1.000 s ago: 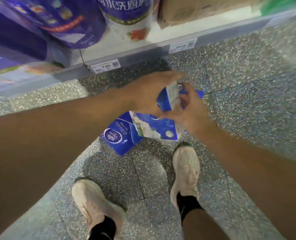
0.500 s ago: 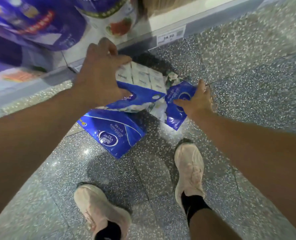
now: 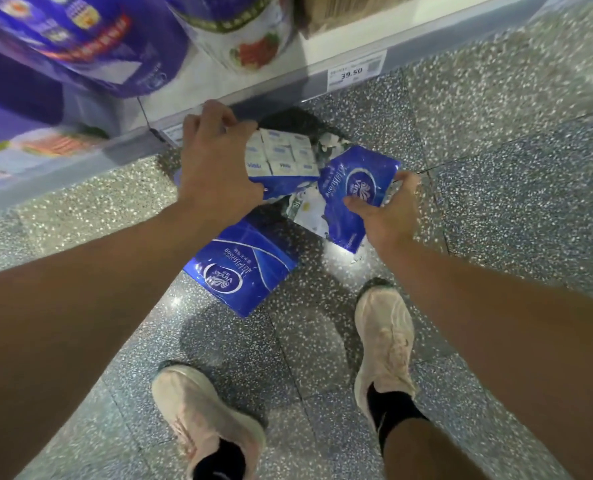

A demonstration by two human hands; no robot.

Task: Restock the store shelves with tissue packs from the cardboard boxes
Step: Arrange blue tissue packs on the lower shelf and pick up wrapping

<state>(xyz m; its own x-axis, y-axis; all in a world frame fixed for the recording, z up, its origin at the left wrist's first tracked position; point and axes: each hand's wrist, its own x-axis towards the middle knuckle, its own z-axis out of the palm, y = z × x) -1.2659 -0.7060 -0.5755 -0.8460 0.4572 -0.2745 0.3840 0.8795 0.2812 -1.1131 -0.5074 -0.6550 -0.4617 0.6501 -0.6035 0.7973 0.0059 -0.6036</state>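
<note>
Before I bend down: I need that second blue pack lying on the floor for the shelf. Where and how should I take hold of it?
The blue pack on the floor lies flat, logo up, touching nothing, nearer the left hand. Probably best to come straight down from above and set the grip across its two long edges near the middle; the soft wrapper should give enough for fingers to close round it.
</note>
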